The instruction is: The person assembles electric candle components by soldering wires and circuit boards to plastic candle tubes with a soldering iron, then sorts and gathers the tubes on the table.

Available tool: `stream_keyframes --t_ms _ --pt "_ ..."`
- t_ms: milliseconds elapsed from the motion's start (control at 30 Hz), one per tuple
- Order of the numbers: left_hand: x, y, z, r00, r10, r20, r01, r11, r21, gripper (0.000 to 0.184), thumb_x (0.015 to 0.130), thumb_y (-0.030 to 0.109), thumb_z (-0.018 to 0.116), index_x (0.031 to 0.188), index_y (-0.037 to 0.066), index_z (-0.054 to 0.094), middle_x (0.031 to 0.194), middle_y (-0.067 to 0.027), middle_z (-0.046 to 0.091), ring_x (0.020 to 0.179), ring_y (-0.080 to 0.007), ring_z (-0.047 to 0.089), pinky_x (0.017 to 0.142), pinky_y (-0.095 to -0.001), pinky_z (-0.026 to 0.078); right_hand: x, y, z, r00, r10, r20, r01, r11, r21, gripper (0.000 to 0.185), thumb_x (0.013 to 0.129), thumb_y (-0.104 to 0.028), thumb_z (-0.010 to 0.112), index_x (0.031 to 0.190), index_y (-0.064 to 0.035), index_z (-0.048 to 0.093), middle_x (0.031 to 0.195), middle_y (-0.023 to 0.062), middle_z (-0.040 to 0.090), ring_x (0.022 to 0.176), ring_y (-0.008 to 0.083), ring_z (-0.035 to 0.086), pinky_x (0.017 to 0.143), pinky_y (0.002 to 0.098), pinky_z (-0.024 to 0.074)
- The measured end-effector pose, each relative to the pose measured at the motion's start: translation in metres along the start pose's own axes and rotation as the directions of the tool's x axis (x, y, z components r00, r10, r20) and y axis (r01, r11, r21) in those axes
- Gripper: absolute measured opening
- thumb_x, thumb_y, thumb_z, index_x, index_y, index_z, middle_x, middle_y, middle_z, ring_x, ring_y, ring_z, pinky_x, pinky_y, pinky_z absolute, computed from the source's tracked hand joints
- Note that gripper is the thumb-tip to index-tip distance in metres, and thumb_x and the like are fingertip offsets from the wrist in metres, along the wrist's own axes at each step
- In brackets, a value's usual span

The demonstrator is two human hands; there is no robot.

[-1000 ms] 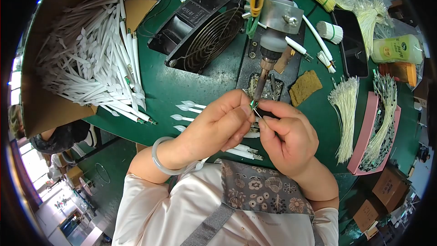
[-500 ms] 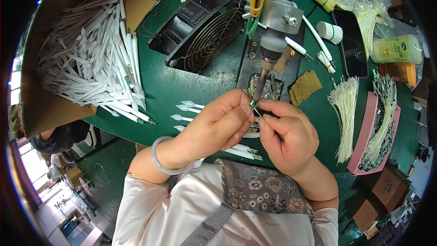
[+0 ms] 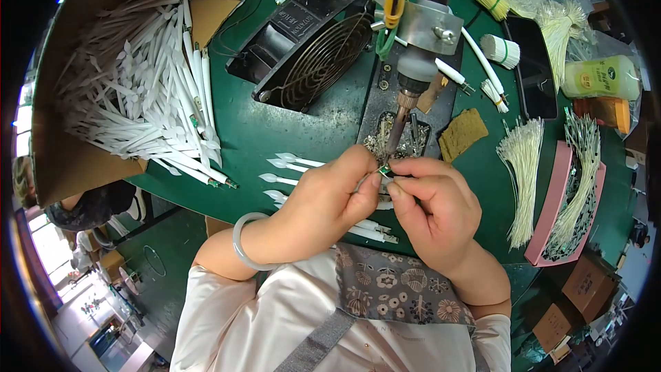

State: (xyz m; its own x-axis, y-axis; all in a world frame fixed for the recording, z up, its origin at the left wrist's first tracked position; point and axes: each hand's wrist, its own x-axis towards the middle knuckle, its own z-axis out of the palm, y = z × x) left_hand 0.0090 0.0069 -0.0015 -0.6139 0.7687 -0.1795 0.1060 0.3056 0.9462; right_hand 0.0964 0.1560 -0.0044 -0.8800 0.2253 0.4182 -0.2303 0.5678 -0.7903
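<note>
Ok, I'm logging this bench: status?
Left hand apparently pinching green piece. Right hand at it, grip unclear. Iron tip close to both hands.

The left hand (image 3: 337, 189) and right hand (image 3: 441, 200) pinch at a small green piece (image 3: 385, 171) near the soldering iron's (image 3: 401, 124) tip — a black fan (image 3: 320, 55) beyond, a carton (image 3: 206, 17) of white sticks (image 3: 138, 89) at the left.

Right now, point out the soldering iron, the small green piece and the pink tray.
Soldering iron (image 3: 406, 101): head view, on its knurled collar.
Small green piece (image 3: 385, 171): head view, on its exposed green face.
Pink tray (image 3: 549, 200): head view, on its long side wall.
</note>
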Motion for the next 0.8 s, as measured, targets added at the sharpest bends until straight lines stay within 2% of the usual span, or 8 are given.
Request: stream_keyframes --t_ms 33,133,233,333,433,533,800 --pt "-0.0003 0.0027 -0.0005 1.0 -0.008 0.0 0.008 0.999 0.045 0.01 0.091 0.011 0.052 0.089 0.002 0.047 0.068 -0.0131 0.052 0.059 -0.0262 0.053 0.057 -0.0326 0.044 -0.0003 0.0007 0.0 1.0 -0.012 0.005 0.012 1.0 -0.013 0.016 0.073 0.004 0.068 0.086 0.0004 0.058 0.088 0.0152 0.064 0.071 0.0248 0.064 0.058 0.0296 0.0527" --pt "0.0003 0.0047 -0.0024 0.998 -0.053 0.037 0.052 0.999 0.005 0.01 0.092 0.011 0.05 0.09 0.002 0.046 0.071 -0.0147 0.052 0.063 -0.0281 0.054 0.059 -0.0329 0.044 0.0003 0.0031 0.0012 0.996 -0.088 -0.002 0.088 0.994 -0.063 0.017 0.073 0.004 0.068 0.086 0.0012 0.057 0.089 0.0158 0.063 0.07 0.0253 0.064 0.058 0.0296 0.0528" --pt "0.0014 0.0019 -0.0032 0.995 -0.074 0.071 0.084 0.987 -0.14 0.01 0.094 0.012 0.047 0.09 0.003 0.045 0.071 -0.0116 0.051 0.062 -0.0219 0.051 0.058 -0.03 0.042 0.0 0.0043 0.0012 0.994 -0.106 -0.006 0.105 0.992 -0.073 0.017 0.073 0.005 0.068 0.086 0.0018 0.057 0.089 0.0165 0.062 0.07 0.0256 0.064 0.059 0.0296 0.053" --pt "0.0033 0.0079 -0.0082 0.952 -0.248 0.181 0.297 0.892 -0.341 0.012 0.096 0.014 0.044 0.089 0.004 0.045 0.07 -0.0049 0.047 0.062 -0.0128 0.045 0.057 -0.0261 0.039 -0.0001 0.0044 0.0013 0.994 -0.112 -0.02 0.11 0.99 -0.085 0.017 0.073 0.005 0.068 0.085 0.0013 0.057 0.088 0.0158 0.063 0.069 0.0253 0.064 0.058 0.0296 0.0531" --pt "0.0043 0.0001 -0.0055 0.969 -0.135 0.208 0.21 0.892 -0.4 0.016 0.099 0.019 0.037 0.09 0.007 0.041 0.068 0.0011 0.045 0.054 -0.0034 0.035 0.047 -0.0171 0.031 0.0013 0.0045 0.001 0.994 -0.103 -0.032 0.101 0.993 -0.067 0.017 0.072 0.005 0.069 0.084 0.0009 0.057 0.087 0.0149 0.064 0.069 0.0249 0.064 0.058 0.0295 0.0533" --pt "0.0045 -0.0014 -0.005 0.976 -0.105 0.189 0.17 0.914 -0.367 0.016 0.1 0.02 0.037 0.09 0.008 0.041 0.067 0.0011 0.045 0.053 -0.0032 0.034 0.046 -0.0171 0.029 0.001 0.0048 0.001 0.995 -0.097 -0.036 0.095 0.994 -0.046 0.018 0.071 0.005 0.069 0.083 0.0005 0.057 0.086 0.0142 0.064 0.068 0.0244 0.065 0.057 0.0292 0.0534" --pt "0.008 -0.0018 -0.0078 0.943 -0.13 0.307 0.302 0.727 -0.617 0.014 0.098 0.019 0.039 0.089 0.008 0.04 0.066 0.001 0.043 0.051 -0.0032 0.031 0.044 -0.0175 0.024 0.0016 0.0041 -0.0006 0.995 -0.088 -0.053 0.085 0.995 -0.059 0.017 0.071 0.005 0.069 0.083 -0.0006 0.059 0.087 0.0126 0.065 0.068 0.0227 0.065 0.056 0.0282 0.053"
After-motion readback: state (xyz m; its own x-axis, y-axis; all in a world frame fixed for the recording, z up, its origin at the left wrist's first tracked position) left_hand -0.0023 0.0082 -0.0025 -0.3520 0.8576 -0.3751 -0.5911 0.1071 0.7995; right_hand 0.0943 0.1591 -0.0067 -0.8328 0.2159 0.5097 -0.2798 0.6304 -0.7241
